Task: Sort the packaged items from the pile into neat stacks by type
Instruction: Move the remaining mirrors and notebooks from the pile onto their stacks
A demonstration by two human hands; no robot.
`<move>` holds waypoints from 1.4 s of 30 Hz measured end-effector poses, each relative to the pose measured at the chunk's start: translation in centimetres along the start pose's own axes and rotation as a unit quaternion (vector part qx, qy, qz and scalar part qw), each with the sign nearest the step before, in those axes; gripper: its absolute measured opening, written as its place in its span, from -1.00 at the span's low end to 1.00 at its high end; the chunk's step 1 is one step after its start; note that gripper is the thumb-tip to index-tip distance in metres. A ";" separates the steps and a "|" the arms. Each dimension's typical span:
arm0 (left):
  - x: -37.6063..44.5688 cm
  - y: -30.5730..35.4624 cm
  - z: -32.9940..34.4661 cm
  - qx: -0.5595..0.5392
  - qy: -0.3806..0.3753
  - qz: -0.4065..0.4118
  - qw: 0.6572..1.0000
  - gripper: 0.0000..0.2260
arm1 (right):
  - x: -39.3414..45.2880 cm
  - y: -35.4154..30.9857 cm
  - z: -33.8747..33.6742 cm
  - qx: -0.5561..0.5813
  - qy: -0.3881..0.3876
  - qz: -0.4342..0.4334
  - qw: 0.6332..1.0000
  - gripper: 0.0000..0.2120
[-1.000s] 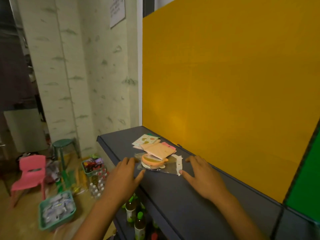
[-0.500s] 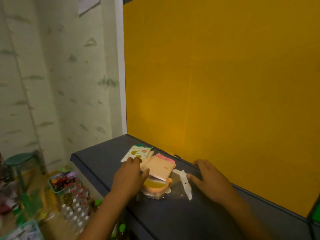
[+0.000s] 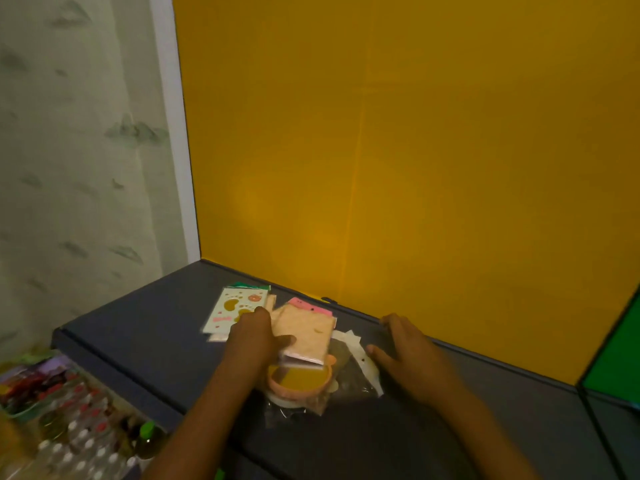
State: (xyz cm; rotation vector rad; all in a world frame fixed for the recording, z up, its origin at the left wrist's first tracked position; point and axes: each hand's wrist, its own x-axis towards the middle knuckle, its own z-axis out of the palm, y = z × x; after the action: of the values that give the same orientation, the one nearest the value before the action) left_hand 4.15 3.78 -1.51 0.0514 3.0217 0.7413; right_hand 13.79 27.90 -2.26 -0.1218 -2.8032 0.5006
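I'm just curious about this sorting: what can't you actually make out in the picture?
- Head view: print on the cream packet is blurred.
- The left hand hides how it holds the beige packets.
- Those packets cover part of the orange round item.
- Bottles at bottom left are cut off.

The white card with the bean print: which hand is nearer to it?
Left. The left hand overlaps the white card at its near right corner; the right hand rests farther right, past the peach packet.

Yellow panel (image 3: 415, 150) behind dark shelf (image 3: 138, 327), perhaps wallpapered wall (image 3: 69, 168) left
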 end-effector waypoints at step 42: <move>-4.7 -8.5 -5.1 -0.641 -0.026 -0.069 0.764 -0.59 | -1.1 -9.9 3.4 0.186 -0.114 0.110 0.970 -0.50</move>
State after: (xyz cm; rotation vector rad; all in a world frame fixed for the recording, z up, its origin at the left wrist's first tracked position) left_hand 8.49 -6.31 -0.88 -0.1758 1.7813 2.4245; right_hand 13.46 17.41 -2.14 -0.3128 -2.8657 1.1508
